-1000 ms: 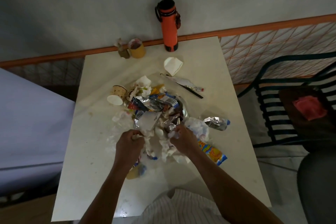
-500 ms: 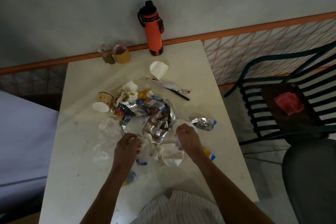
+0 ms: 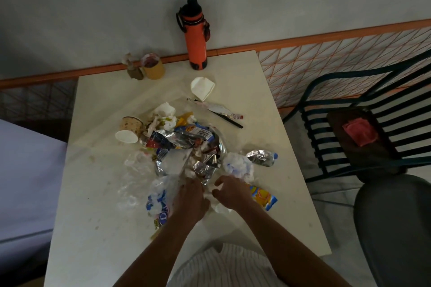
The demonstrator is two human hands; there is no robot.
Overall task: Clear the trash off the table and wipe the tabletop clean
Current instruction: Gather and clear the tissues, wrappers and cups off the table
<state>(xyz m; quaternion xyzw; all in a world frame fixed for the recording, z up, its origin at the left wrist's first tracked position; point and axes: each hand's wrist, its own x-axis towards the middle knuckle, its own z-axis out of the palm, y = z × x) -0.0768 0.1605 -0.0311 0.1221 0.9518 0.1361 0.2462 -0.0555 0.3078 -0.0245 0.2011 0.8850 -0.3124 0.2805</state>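
Note:
A heap of trash [image 3: 184, 144] lies mid-table: foil wrappers, crumpled tissues and clear plastic. Both hands work at its near edge. My left hand [image 3: 191, 198] has its fingers curled down into white crumpled tissue [image 3: 208, 191]. My right hand [image 3: 231, 193] is close beside it, with thumb and fingers curled round the same white tissue. A blue-and-white plastic bag [image 3: 158, 200] lies just left of my left hand. A yellow-orange packet [image 3: 264, 198] sits right of my right wrist. The white table [image 3: 268, 100] shows smudges and stains.
A tipped paper cup [image 3: 129, 129], folded white paper [image 3: 202, 87], a sachet with a black stick [image 3: 224, 113] and a silver wrapper [image 3: 262, 157] lie loose. An orange bottle [image 3: 196, 37] and yellow cup [image 3: 152, 69] stand at the far edge. A dark slatted chair [image 3: 338, 137] holds a pink cloth [image 3: 359, 131].
My hands have drawn closer together at the near edge of the heap. The blue-and-white bag now shows left of my left hand. The view has shifted slightly.

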